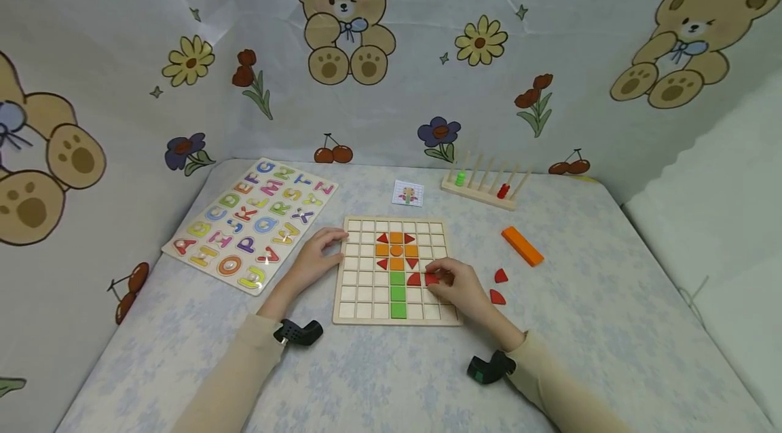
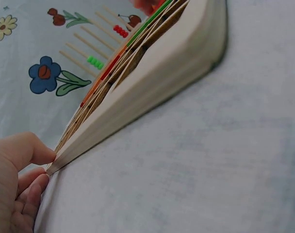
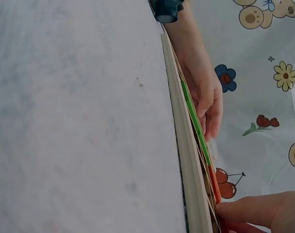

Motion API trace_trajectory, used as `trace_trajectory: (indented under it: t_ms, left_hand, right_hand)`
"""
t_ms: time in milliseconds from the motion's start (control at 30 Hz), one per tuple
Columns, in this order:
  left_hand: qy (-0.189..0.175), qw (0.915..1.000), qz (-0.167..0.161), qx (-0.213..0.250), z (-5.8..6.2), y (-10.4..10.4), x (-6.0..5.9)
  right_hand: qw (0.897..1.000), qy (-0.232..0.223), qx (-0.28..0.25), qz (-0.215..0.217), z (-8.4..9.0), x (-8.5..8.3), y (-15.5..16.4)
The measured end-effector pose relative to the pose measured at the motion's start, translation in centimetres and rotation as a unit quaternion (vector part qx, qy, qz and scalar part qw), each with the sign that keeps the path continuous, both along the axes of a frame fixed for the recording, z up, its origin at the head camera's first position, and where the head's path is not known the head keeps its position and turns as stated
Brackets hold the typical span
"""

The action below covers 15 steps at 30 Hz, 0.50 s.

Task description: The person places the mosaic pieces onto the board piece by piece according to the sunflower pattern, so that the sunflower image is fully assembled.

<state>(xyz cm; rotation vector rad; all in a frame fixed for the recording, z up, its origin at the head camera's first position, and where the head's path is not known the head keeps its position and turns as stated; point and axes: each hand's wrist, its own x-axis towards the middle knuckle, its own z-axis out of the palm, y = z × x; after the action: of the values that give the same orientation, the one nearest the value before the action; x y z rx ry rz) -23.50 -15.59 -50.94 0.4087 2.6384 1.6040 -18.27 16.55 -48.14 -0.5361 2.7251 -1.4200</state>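
Observation:
A wooden grid board [image 1: 366, 284] lies in the middle of the table. It bears orange squares [image 1: 396, 251], red triangles and a green column [image 1: 398, 294] laid out like a flower. My left hand [image 1: 330, 248] rests with relaxed fingers on the board's left edge; the left wrist view shows its thumb [image 2: 26, 150] against the board's edge [image 2: 152, 92]. My right hand [image 1: 441, 279] pinches a red piece [image 1: 431, 278] on the board, right of the green column. In the right wrist view my right fingertips [image 3: 249, 211] touch the board's top [image 3: 188, 145].
Two loose red pieces [image 1: 500, 276] [image 1: 497, 297] and an orange block [image 1: 522, 246] lie right of the board. An alphabet puzzle [image 1: 250, 222] sits at the left, a small card [image 1: 407, 193] and a peg rack [image 1: 485, 183] at the back. Printed cloth walls enclose the table.

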Motion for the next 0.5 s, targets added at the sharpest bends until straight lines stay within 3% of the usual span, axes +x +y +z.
trace_trajectory:
  t_ms: [300, 500]
  left_hand:
    - [-0.006, 1.0, 0.001, 0.005, 0.2, 0.0, 0.0]
    - [-0.01, 0.9999, 0.006, 0.007, 0.1, 0.1, 0.1]
  right_hand:
    - [1.0, 0.011, -0.02, 0.001, 0.2, -0.1, -0.1]
    - [0.997, 0.016, -0.027, -0.063, 0.9, -1.2, 3.0]
